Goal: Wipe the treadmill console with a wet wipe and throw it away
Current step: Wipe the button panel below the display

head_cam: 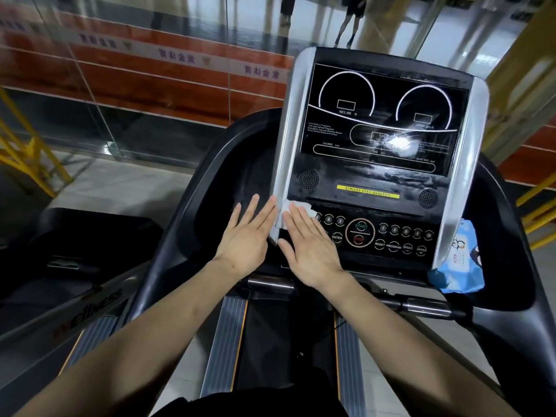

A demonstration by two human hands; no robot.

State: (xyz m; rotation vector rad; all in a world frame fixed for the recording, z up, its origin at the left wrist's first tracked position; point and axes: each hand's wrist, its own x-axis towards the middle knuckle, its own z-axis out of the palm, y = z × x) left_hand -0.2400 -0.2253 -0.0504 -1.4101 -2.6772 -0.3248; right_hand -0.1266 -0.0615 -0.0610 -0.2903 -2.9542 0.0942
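The treadmill console (373, 164) stands tilted back ahead of the person, a black panel framed by a silver rail on each side. Its lower left corner, where the left silver rail (285, 139) ends, sits right between the two hands. To the left of that rail the dark curved handrail (192, 188) sweeps down, with an open hollow between it and the console. Below the console edge a metal grip bar (270, 282) crosses in front of the belt (282, 341), and there is free room above the belt where the forearms reach in.

The wet wipe (296, 206) lies flat on the console at the lower left corner, a pale crumpled sheet just beyond the right hand's fingertips (293, 210) and partly under them. The right hand (310, 251) is spread flat, palm down, pressing the wipe against the panel beside the small round buttons and the START button (360, 233); it is not clenched round anything. The left hand (248, 239) is also spread flat with fingers straight, just left of the silver rail and near the wipe's left edge; whether it touches the wipe cannot be told.

A blue wipe pack (460, 260) is tucked at the console's lower right, behind the right silver rail (460, 182), well apart from both hands
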